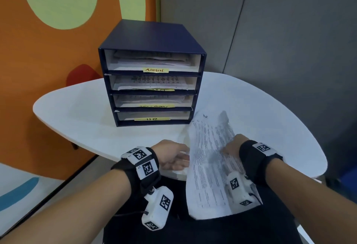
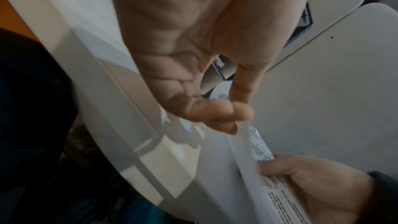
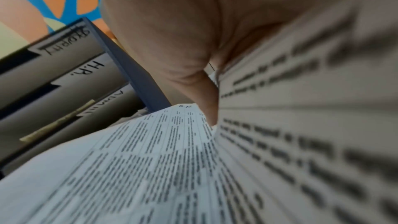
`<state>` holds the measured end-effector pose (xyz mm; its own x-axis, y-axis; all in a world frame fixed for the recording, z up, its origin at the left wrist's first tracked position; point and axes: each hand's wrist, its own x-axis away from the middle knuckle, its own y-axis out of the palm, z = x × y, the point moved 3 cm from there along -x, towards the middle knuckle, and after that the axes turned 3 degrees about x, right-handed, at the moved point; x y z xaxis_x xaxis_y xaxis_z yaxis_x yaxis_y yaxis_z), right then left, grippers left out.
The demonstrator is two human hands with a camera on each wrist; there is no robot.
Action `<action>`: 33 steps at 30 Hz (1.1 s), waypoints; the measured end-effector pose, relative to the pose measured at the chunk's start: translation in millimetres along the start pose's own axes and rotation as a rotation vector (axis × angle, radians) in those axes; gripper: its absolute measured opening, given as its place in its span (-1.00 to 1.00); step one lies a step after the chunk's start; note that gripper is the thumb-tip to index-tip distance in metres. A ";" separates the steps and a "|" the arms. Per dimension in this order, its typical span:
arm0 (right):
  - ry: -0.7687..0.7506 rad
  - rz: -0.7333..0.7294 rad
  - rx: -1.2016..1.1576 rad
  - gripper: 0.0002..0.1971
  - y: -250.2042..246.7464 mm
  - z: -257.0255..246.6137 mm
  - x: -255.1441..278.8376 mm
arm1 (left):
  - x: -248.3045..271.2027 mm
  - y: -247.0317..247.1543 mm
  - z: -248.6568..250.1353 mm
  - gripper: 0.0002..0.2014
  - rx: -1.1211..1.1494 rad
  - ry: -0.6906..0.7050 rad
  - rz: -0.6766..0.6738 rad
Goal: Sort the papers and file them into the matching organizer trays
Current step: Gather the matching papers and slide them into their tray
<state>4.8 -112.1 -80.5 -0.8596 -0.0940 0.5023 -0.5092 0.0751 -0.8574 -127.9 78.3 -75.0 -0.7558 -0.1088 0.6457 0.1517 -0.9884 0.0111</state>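
Observation:
A navy organizer (image 1: 154, 39) with four stacked trays stands on the white table (image 1: 77, 108). The top tray is labelled ADMIN (image 1: 156, 70) and the bottom one HR (image 1: 152, 119); the upper three hold papers. My right hand (image 1: 229, 149) grips a printed sheet (image 1: 206, 176) near the table's front edge, with its thumb on the printed side (image 3: 204, 100). The sheet (image 3: 150, 159) curves up beside that thumb. My left hand (image 1: 179, 158) reaches to the sheet's left edge. In the left wrist view its curled fingers (image 2: 215, 113) pinch that edge (image 2: 260, 151).
An orange and green wall panel (image 1: 58, 50) stands left of the table, a grey partition (image 1: 270, 31) behind it. A red chair (image 1: 81, 73) shows past the table's far left edge. Bare tabletop lies left and right of the organizer.

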 end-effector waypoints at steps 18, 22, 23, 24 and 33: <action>-0.360 -0.271 0.043 -0.34 20.0 -40.7 36.4 | 9.2 -40.8 24.5 -0.53 0.179 0.139 0.054; -0.412 -0.328 -0.051 -0.33 25.0 -61.2 38.5 | 10.6 -74.7 28.4 -0.64 0.233 0.159 0.120; -0.410 -0.323 -0.086 -0.34 23.3 -67.1 38.6 | 12.3 -81.9 29.0 -0.68 0.243 0.173 0.125; -0.389 -0.307 -0.109 -0.34 20.7 -73.3 38.4 | 13.2 -88.4 28.8 -0.70 0.261 0.189 0.133; -0.249 -0.064 -0.340 -0.46 -4.1 -100.8 17.7 | 6.0 -112.0 17.7 -0.33 0.452 0.167 0.329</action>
<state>-12.7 -14.0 -56.7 -0.8101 -0.3434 0.4752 -0.5826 0.3805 -0.7182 -138.2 190.2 -58.8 -0.7077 -0.4543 0.5412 0.6245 -0.7604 0.1784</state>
